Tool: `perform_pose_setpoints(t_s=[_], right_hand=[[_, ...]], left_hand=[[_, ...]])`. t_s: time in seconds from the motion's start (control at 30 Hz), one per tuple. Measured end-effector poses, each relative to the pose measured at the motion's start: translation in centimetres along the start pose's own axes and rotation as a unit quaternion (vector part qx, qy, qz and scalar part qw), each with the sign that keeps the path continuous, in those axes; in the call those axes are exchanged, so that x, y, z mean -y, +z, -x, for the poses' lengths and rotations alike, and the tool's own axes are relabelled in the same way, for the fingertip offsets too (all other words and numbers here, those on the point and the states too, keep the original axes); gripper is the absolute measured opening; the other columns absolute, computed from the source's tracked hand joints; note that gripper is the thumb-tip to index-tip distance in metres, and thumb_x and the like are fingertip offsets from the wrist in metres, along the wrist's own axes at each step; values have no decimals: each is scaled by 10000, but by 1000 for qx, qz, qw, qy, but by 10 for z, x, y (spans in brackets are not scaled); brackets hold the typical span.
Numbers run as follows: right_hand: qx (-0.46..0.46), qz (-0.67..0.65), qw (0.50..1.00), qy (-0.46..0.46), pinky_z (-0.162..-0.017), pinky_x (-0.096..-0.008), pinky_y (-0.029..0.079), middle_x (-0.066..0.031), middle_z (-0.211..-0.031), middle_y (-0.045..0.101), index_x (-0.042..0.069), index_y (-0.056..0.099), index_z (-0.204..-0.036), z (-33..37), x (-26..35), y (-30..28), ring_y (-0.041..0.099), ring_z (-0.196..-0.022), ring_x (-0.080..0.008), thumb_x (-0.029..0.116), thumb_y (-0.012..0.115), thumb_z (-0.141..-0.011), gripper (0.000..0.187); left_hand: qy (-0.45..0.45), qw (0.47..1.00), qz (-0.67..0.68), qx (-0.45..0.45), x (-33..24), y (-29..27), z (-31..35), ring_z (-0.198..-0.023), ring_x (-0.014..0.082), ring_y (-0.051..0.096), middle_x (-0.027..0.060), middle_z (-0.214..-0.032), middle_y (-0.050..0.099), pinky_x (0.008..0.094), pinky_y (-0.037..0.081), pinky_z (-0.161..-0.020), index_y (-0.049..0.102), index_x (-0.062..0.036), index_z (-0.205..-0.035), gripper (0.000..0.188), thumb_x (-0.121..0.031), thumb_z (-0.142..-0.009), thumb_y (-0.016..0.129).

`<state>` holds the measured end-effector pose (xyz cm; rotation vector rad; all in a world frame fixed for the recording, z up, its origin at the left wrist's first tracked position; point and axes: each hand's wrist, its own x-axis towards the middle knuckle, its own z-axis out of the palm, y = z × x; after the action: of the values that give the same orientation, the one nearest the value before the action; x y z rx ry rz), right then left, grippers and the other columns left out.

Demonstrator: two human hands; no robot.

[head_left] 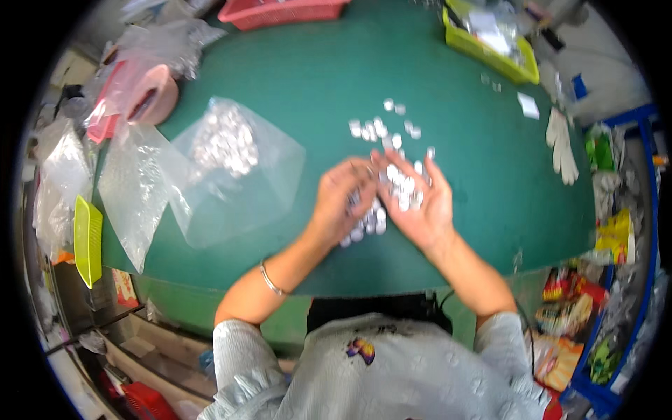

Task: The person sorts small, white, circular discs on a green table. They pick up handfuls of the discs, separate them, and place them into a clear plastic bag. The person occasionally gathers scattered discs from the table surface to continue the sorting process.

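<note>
My right hand [432, 218] lies palm up over the table, fingers stretched, with several small shiny silvery discs [402, 187] resting on the palm and fingers. Close beside it, my left hand [337, 198] is curled, its fingertips near the right hand's fingers; what it holds, if anything, is hidden. Below and between the hands sits a small heap of the same discs [371, 222], partly covered by the left hand. More loose discs [378, 128] are scattered just beyond the fingers. Blur hides finer detail of the pieces.
Left of my hands, a clear plastic bag [269, 171] carries a pile of silvery pieces [227, 143]. A pink basket [280, 14] and a yellow-green basket [490, 54] stand at the far edge. A white glove [561, 147] lies at the right of the green table [308, 77].
</note>
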<state>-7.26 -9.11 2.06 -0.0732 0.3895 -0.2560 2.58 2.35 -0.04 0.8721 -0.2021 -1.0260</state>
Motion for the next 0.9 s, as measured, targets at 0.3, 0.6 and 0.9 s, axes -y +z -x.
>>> perform_pose_setpoints(t_s=[0.3,0.6,0.9], right_hand=[[45,28,998,-23,-1096,-429,263,-251,-1285,407,-95,409,-1231,-1,3,0,371,-1241,-355,381,302,-955,560],[53,88,995,-12,-1055,-437,292,-195,-1298,437,-24,432,-1252,2,2,0,391,-1234,-315,404,292,-948,543],[21,45,999,-20,-1072,-418,290,-227,-1278,433,-63,433,-1227,-1,4,0,389,-1229,-335,375,309,-951,532]], left_hand=[[39,992,-106,-47,8,0,1,-440,51,379,37,-603,516,192,243,-397,537,-9,-658,271,-158,-883,572],[190,842,-505,-19,8,17,9,-609,67,530,20,-685,604,209,434,-537,646,-2,-939,218,-40,-733,709],[-66,996,-34,41,-3,3,1,-474,72,427,35,-626,508,197,301,-398,556,-5,-879,120,-116,-865,515]])
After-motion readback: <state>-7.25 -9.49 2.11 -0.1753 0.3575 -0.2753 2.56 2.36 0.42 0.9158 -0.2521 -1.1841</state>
